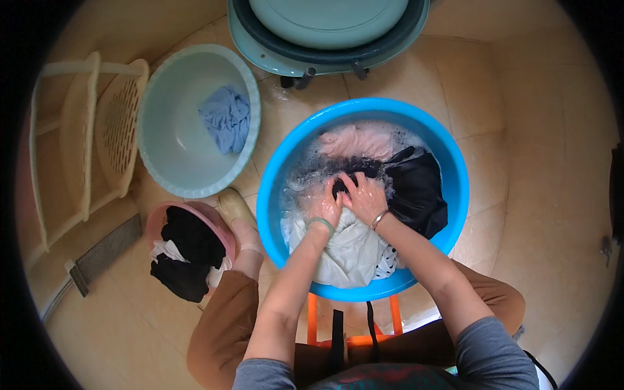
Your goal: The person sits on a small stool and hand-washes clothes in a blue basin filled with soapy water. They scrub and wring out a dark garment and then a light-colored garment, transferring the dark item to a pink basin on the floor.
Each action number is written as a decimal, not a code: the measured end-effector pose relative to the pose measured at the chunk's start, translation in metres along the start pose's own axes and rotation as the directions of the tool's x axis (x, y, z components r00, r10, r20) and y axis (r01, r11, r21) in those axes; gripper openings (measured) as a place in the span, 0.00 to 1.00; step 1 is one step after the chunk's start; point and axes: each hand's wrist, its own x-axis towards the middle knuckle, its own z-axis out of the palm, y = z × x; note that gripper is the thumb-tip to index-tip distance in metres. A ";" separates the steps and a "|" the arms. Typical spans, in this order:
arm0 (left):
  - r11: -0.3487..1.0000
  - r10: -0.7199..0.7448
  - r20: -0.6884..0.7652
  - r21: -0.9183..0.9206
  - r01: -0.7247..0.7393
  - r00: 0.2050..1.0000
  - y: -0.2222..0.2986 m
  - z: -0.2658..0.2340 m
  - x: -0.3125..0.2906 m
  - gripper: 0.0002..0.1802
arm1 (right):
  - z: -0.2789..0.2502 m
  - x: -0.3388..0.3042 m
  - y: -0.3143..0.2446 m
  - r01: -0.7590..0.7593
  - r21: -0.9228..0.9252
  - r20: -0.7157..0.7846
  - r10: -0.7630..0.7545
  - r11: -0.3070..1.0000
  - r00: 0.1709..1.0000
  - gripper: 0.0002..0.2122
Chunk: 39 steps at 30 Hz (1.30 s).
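Observation:
In a blue basin [268,195] of soapy water, both my hands are close together on a bunched black cloth [340,187]. My left hand [325,204], with a green bangle at its wrist, has its fingers curled into the cloth. Beside it, my right hand [368,200], below a silver bracelet, grips the same cloth with bent fingers. White fabric [348,255] lies under my wrists, and a dotted black-and-white piece [386,262] shows near the front rim. A smooth black garment [417,195] spreads to the right. Pink fabric [357,142] floats at the far side among suds.
A pale green basin [175,156] at the left holds a blue cloth [226,119]. A pink basin [156,220] overflows with black and white clothes. White racks [91,136], a floor brush [107,250] and folded green tubs [328,23] stand around. Orange stool legs [312,318] show below.

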 end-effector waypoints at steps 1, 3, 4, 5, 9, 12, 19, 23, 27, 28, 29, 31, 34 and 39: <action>0.978 0.118 -0.056 0.177 -0.107 0.991 0.012 -0.011 0.008 0.24 | 0.006 0.006 0.008 -0.013 0.021 0.019 0.013 1.000 1.000 0.23; 0.983 -0.125 0.245 0.164 0.086 0.961 0.037 -0.035 0.030 0.25 | 0.016 0.020 0.021 -0.061 0.071 0.145 0.050 0.996 0.988 0.22; 0.965 -0.246 0.372 0.182 0.189 0.895 0.040 -0.043 0.038 0.26 | 0.011 0.033 0.022 -0.101 0.105 0.239 0.073 0.989 0.968 0.22; 0.984 -0.171 0.325 0.097 0.147 0.930 0.029 -0.033 0.043 0.28 | 0.006 0.045 0.023 -0.143 0.135 0.332 0.092 0.980 0.939 0.21; 0.980 0.080 0.105 0.175 -0.097 0.991 0.002 -0.013 0.063 0.29 | 0.027 0.066 0.037 0.007 0.118 0.300 -0.043 0.993 0.953 0.18; 0.925 0.136 0.258 0.313 -0.216 0.957 0.038 -0.054 0.075 0.28 | 0.034 0.064 0.056 -0.074 0.324 0.169 0.019 0.943 0.985 0.17; 0.954 -0.179 0.031 -0.238 0.181 0.983 0.053 -0.066 0.026 0.23 | -0.068 0.031 0.037 -0.156 0.742 0.193 0.014 0.652 0.981 0.20; 0.783 -0.008 -0.018 -0.623 -0.005 1.000 0.107 -0.121 -0.032 0.22 | -0.169 -0.009 0.018 -0.164 0.902 0.149 0.068 0.401 0.986 0.15; 0.702 0.151 -0.145 -0.681 -0.209 0.978 0.169 -0.204 -0.082 0.16 | -0.264 -0.033 -0.017 -0.028 0.960 0.012 0.059 0.278 0.998 0.10; 0.727 0.188 -0.136 -0.647 -0.231 0.973 0.185 -0.228 -0.096 0.14 | -0.284 -0.041 -0.019 -0.046 0.974 0.038 0.041 0.222 0.998 0.09; 0.760 0.255 -0.150 -0.579 -0.294 0.955 0.195 -0.249 -0.107 0.13 | -0.300 -0.048 -0.022 0.031 0.970 -0.033 0.003 0.241 0.999 0.09; 0.778 0.334 -0.176 -0.503 -0.377 0.926 0.214 -0.277 -0.129 0.10 | -0.321 -0.059 -0.029 0.149 0.962 -0.139 -0.060 0.229 0.989 0.09; 0.736 0.430 -0.295 -0.434 -0.520 0.853 0.225 -0.287 -0.146 0.09 | -0.331 -0.068 -0.038 0.195 0.981 -0.194 -0.116 -0.001 0.974 0.08; 0.881 0.227 -0.220 -0.369 -0.296 0.949 0.192 -0.233 -0.117 0.10 | -0.268 -0.056 -0.030 0.194 0.915 -0.206 -0.002 0.353 0.979 0.10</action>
